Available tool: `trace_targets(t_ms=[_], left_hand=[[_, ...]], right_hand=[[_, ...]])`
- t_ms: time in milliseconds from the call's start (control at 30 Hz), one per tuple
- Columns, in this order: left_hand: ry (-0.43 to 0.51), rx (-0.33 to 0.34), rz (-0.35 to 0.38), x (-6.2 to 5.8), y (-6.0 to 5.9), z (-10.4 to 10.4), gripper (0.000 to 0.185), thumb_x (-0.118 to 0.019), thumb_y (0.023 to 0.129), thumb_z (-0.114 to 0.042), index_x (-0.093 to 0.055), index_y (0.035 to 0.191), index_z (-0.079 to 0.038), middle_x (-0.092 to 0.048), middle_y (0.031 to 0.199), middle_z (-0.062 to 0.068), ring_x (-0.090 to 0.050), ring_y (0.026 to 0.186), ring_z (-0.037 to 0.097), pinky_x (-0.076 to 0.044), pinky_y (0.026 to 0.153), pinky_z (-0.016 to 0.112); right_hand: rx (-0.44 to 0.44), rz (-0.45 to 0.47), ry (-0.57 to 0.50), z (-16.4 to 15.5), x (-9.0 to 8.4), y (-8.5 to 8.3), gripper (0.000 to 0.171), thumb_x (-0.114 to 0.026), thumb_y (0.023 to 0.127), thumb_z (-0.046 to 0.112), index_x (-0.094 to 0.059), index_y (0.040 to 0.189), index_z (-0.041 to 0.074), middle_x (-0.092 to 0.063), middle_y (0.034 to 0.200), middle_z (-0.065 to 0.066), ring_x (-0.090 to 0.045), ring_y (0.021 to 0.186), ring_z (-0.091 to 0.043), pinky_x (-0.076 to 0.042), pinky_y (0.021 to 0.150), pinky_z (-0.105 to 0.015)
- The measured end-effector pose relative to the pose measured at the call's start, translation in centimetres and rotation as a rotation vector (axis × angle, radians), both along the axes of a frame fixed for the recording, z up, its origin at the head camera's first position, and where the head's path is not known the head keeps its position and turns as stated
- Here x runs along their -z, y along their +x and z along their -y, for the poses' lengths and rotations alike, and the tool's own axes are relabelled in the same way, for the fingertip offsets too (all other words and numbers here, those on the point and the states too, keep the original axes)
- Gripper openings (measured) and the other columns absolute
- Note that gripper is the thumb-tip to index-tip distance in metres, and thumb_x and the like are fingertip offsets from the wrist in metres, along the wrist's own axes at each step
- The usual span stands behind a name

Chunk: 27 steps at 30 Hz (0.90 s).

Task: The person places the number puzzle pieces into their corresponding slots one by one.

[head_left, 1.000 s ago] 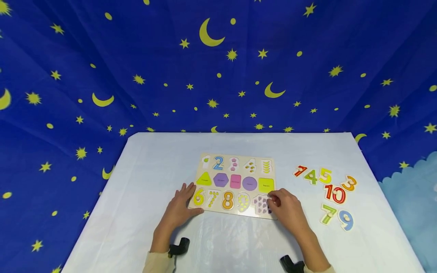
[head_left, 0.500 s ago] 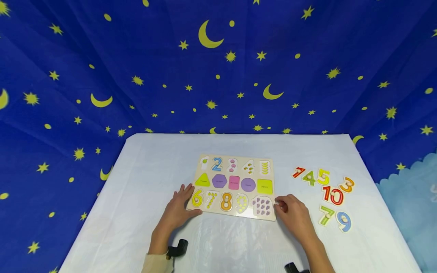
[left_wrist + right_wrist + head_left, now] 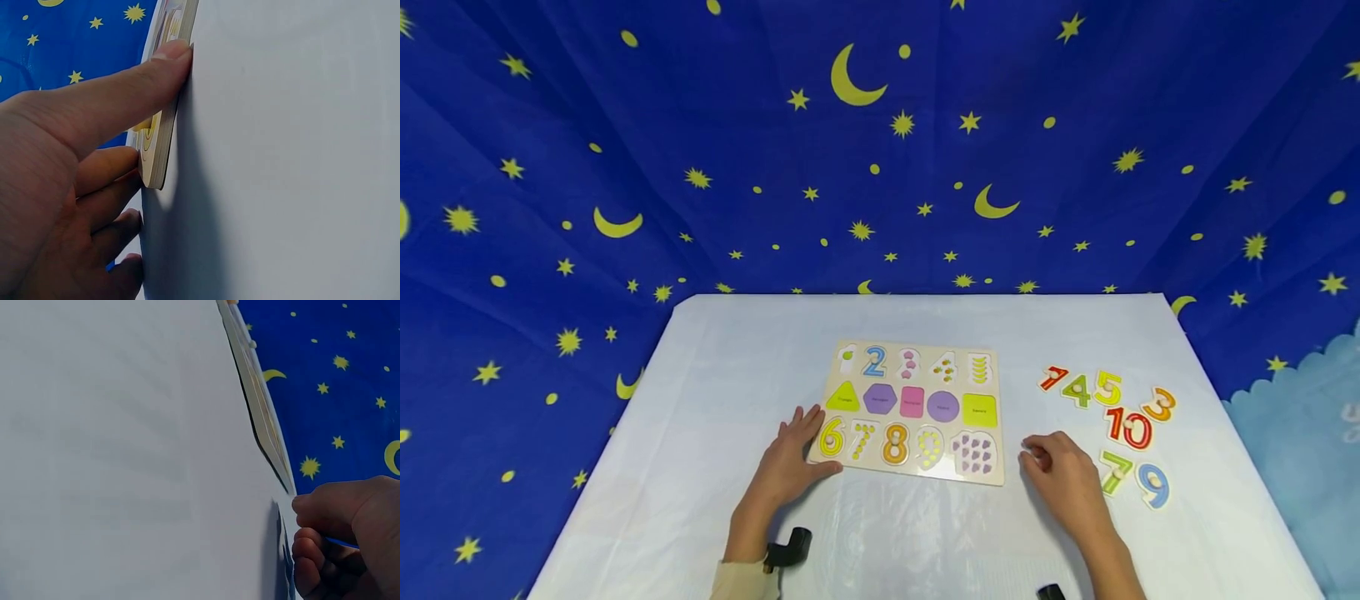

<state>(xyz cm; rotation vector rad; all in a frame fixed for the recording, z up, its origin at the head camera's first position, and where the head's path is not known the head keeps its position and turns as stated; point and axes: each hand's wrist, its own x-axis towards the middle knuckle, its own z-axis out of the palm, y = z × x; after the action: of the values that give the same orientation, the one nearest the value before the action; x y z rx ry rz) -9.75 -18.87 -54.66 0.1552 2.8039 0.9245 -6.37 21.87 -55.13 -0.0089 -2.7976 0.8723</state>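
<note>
Left hand (image 3: 790, 462): spread, fingers fairly straight along the near left corner of the puzzle board (image 3: 912, 467); thumb rests on the board's near edge. Right hand (image 3: 1067, 483): just off the board's right side, apart from it; fingers loosely curled, a narrow gap between thumb and forefinger.

Board lies flat to the right of the left hand and left of the right hand. Closest to the left fingers sits the yellow 6 (image 3: 831, 437), in its recess; the orange 8 (image 3: 896, 444) also seated, between the two hands; the blue 2 (image 3: 875, 362) seated in the row farthest from them. Middle row: yellow triangle, purple hexagon, pink rectangle, purple circle, yellow square.

Just right of the right hand: green 7 (image 3: 1116, 472), then blue 9 (image 3: 1152, 485). Ahead and to its right: red 10 (image 3: 1128, 427), orange 3 (image 3: 1160, 404), yellow 5 (image 3: 1107, 387), green 4 (image 3: 1077, 390). Red 1 (image 3: 1053, 378) almost straight ahead of it. In the right wrist view a thin dark edge lies by the fingertips; too dim to identify.

Behind the left hand, a black device (image 3: 790, 548) at the wrist. Under both hands, white table covering (image 3: 887, 533); beyond, blue star-and-moon cloth (image 3: 790, 150).
</note>
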Motion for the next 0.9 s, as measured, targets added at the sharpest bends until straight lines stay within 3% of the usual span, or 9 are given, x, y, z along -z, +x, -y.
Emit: trace_targets(t_ms=[400, 667, 900], left_hand=[[-0.009, -0.004, 0.008, 0.0, -0.1, 0.2, 0.095, -0.083, 0.073, -0.038, -0.033, 0.15, -0.011, -0.026, 0.156, 0.001, -0.01, 0.145, 0.023, -0.013, 0.115, 0.053], [0.006, 0.016, 0.01, -0.1, -0.3, -0.1, 0.095, -0.083, 0.074, -0.038, -0.033, 0.15, -0.011, -0.026, 0.155, 0.0, -0.01, 0.145, 0.022, -0.009, 0.116, 0.049], [0.007, 0.011, 0.009, -0.1, -0.2, 0.1, 0.095, -0.083, 0.074, -0.037, -0.033, 0.15, -0.01, -0.026, 0.156, 0.001, -0.01, 0.145, 0.023, -0.009, 0.116, 0.05]], right_hand=[[0.035, -0.028, 0.039, -1.8, -0.7, 0.4, 0.02, -0.078, 0.078, 0.014, -0.072, 0.096, 0.007, -0.058, 0.079, 0.003, -0.052, 0.068, -0.012, -0.045, 0.06, -0.034], [0.115, 0.047, 0.074, -3.2, -0.9, 1.0, 0.026, -0.08, 0.075, 0.014, -0.072, 0.098, 0.004, -0.056, 0.078, -0.002, -0.049, 0.065, -0.015, -0.039, 0.058, -0.032], [0.164, 0.019, 0.076, -3.8, -1.2, 1.2, 0.029, -0.081, 0.074, 0.014, -0.071, 0.099, 0.002, -0.056, 0.078, -0.004, -0.049, 0.067, -0.018, -0.036, 0.058, -0.033]])
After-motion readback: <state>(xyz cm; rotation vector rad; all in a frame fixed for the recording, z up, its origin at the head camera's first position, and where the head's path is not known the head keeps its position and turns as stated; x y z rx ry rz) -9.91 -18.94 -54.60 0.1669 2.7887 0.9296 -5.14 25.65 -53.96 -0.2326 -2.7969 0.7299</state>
